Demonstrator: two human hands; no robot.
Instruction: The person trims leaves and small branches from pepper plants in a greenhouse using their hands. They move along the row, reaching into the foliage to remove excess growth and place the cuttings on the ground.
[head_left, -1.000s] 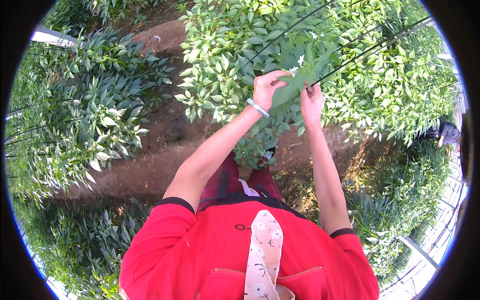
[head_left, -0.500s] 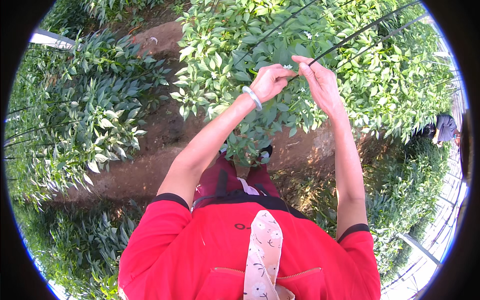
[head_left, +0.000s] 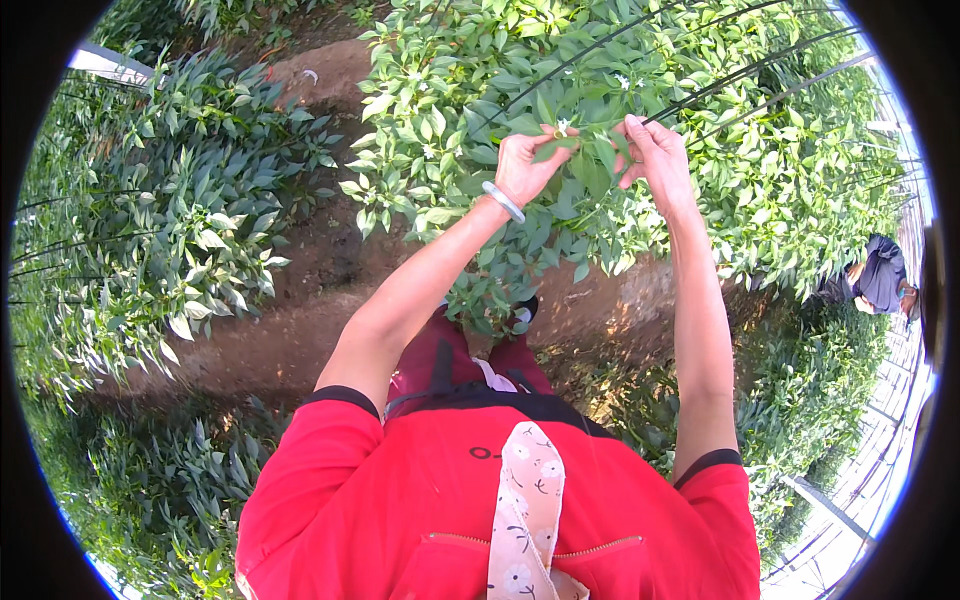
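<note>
Both hands are over the leafy, pepper-like plants (head_left: 600, 225) with small white flowers. My left hand (head_left: 528, 168), a pale bangle on its wrist, pinches a green shoot beside a white flower (head_left: 562, 127). My right hand (head_left: 660, 165) has thumb and fingers pressed together at the leaves just right of that shoot. A dark string (head_left: 740, 73) slants down from the upper right to its fingertips. Whether those fingers grip the string, a leaf or both is hidden. Broad green leaves (head_left: 592, 165) fill the gap between the hands.
More strings (head_left: 590, 50) cross the foliage. Another plant row (head_left: 200, 210) stands left, beyond a brown soil path (head_left: 330, 240). A co-worker in dark clothing (head_left: 880, 275) is among the plants at the far right. A pale post (head_left: 830, 505) stands lower right.
My hands, close together on the string before, have moved apart. The left has shifted slightly left to a shoot, the right slightly right. The co-worker at the far right has moved.
</note>
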